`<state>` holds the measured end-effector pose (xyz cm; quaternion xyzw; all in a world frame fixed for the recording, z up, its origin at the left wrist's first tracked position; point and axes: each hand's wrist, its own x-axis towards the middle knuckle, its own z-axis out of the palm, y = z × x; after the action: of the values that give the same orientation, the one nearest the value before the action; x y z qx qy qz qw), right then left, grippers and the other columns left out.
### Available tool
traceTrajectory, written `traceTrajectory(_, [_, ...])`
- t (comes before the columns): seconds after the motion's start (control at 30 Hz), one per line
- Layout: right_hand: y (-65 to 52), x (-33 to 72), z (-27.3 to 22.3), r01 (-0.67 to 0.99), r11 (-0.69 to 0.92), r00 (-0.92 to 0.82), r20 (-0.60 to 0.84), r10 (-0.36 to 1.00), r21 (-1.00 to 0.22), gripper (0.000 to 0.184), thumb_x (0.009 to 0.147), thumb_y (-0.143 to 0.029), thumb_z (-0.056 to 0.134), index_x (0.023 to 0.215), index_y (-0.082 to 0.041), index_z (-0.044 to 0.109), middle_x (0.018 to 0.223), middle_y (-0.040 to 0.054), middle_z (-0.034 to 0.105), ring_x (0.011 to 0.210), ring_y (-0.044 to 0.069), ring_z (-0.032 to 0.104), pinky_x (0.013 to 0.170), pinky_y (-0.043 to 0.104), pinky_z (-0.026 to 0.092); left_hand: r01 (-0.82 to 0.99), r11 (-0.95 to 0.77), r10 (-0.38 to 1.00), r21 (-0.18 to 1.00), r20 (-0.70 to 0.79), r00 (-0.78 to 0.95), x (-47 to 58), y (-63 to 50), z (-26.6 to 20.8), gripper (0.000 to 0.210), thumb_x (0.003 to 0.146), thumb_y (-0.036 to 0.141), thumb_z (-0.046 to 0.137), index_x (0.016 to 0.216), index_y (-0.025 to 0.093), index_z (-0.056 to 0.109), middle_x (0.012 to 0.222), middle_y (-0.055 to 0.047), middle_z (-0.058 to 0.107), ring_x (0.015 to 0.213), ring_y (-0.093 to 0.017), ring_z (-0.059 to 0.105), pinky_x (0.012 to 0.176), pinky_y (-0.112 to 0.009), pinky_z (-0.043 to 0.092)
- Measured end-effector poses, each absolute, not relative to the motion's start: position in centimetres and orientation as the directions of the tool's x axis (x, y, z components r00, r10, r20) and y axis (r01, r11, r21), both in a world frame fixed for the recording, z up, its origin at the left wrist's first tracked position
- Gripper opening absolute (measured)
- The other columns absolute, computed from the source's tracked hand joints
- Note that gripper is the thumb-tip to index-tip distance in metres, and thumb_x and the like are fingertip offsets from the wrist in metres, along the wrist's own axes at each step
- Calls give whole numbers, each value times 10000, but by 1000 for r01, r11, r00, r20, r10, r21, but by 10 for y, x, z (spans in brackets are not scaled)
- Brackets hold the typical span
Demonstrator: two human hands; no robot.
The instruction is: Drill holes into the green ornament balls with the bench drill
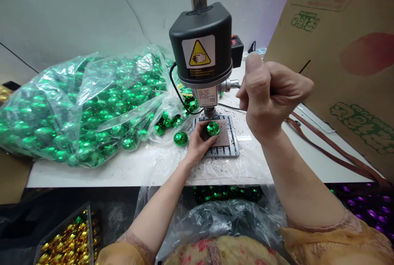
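Observation:
My left hand (196, 144) pinches a shiny green faceted ball (213, 128) between thumb and fingers. The ball rests on a brownish pad over the slotted metal base (234, 144) of a small bench drill press (200, 31), right under its chuck (209, 111). My right hand (269, 97) is raised beside the machine head, its fingers wrapped round the lever (233, 85); most of the lever is hidden by the fist. Another loose green ball (180, 138) lies on the table just left of my left hand.
A big clear bag (76, 105) of green balls spreads over the table's left side. A cardboard box (335, 55) stands at right, with a brown strap (332, 146) before it. Dark specks litter the white table (74, 177). Below are gold balls (66, 242) and purple balls (374, 211).

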<state>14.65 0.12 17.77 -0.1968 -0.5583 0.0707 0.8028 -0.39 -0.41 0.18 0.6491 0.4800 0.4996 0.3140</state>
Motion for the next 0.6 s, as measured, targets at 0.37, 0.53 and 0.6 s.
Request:
traceTrajectory(0.37, [3, 150, 167, 104, 950, 317, 915, 249, -294, 457, 906, -193, 561, 475, -179, 408, 410, -73, 359, 380, 27, 351, 410, 271, 218, 293, -357, 932, 887, 358, 53, -3, -6, 5, 518, 769, 359, 794, 1208, 200, 567, 1140, -78, 674, 1057, -225, 655, 947, -376, 521])
traceTrajectory(0.53, [2, 152, 158, 163, 951, 279, 937, 210, -262, 498, 923, -183, 545, 461, -170, 360, 406, -71, 337, 373, 20, 371, 391, 248, 231, 287, -365, 929, 886, 366, 54, -2, -6, 7, 510, 774, 352, 795, 1204, 199, 567, 1148, -75, 670, 1084, -223, 649, 973, -371, 516])
traceTrajectory(0.6, [2, 152, 154, 177, 955, 268, 945, 188, -240, 504, 924, -184, 552, 464, -162, 347, 409, -71, 351, 369, 11, 381, 378, 233, 233, 284, -368, 928, 886, 369, 51, -2, -7, 7, 508, 774, 346, 796, 1204, 201, 567, 1152, -73, 669, 1093, -222, 647, 985, -371, 511])
